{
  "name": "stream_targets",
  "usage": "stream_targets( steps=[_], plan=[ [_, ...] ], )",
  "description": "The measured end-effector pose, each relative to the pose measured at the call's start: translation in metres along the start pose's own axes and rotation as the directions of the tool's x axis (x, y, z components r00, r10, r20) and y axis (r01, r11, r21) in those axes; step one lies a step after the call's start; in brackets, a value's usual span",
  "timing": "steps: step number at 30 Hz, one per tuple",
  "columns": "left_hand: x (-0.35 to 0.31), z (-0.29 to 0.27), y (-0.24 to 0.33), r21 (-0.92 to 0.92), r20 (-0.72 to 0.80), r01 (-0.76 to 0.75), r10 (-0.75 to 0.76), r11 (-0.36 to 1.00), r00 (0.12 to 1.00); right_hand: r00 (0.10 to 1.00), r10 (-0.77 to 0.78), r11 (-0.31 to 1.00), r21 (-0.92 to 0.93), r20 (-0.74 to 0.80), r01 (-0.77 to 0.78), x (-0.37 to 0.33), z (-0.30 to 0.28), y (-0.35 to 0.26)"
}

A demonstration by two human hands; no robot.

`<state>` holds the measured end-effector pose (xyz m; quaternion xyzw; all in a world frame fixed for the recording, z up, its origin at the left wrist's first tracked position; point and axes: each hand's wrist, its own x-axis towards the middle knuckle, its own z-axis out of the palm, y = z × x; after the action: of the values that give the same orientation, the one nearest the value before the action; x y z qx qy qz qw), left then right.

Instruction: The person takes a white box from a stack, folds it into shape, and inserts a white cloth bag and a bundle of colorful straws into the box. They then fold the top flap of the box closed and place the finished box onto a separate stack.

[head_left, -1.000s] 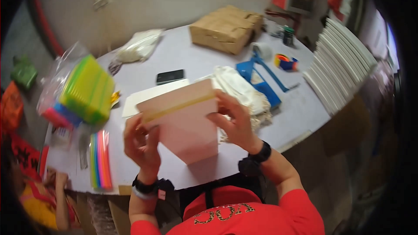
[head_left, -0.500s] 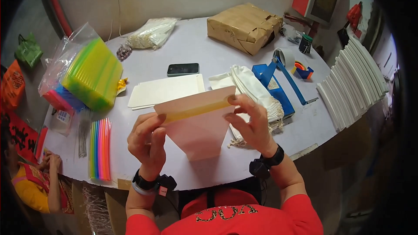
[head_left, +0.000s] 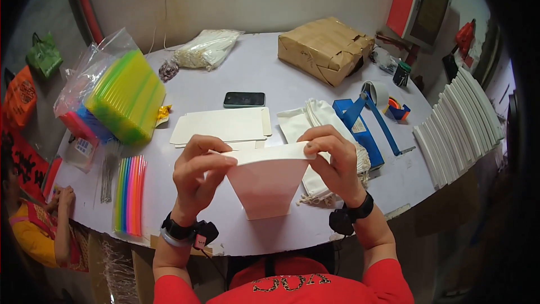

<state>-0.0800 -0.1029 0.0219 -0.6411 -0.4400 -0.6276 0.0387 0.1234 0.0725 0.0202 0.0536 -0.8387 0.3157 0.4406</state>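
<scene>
Pale carton (head_left: 267,188) front and centre from your head camera, hanging straight down between your fingers, its top flap stretched level from one grip to the other! Your left hand (head_left: 199,171) has thumb and fingers closed on the flap's left end; your right hand (head_left: 336,163) pinches the right end the same way. Below your fingertips the carton tapers in view toward the table (head_left: 194,87); whether its base touches down, you can't tell from here.

Just beyond your left fingers lie flat white cartons (head_left: 219,125), with a dark phone (head_left: 244,99) past them. Right beside your right fingers, and partly behind them, come white cloth pouches (head_left: 318,114), then a blue metal tool (head_left: 387,129) farther right. Out left of your left fingers, a bundle of coloured rods (head_left: 130,194), and above that a yellow-green pack (head_left: 125,98) in clear plastic. Far ahead of both sets of fingers sits a brown paper parcel (head_left: 320,50); well off to their right leans a stack of white panels (head_left: 458,129).
</scene>
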Motion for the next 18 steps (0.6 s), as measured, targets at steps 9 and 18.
stream_targets(
  steps=[9,18],
  plan=[
    [0.008,0.002,0.027,0.143,0.105,0.107,-0.122,0.984,0.987,0.993,0.119,0.987,0.112,-0.009,-0.117,-0.001,0.004,-0.026],
    [0.013,0.005,0.035,0.023,0.078,0.321,-0.322,0.947,0.943,0.884,0.434,0.826,0.315,0.173,-0.467,0.018,-0.006,-0.036]
  ],
)
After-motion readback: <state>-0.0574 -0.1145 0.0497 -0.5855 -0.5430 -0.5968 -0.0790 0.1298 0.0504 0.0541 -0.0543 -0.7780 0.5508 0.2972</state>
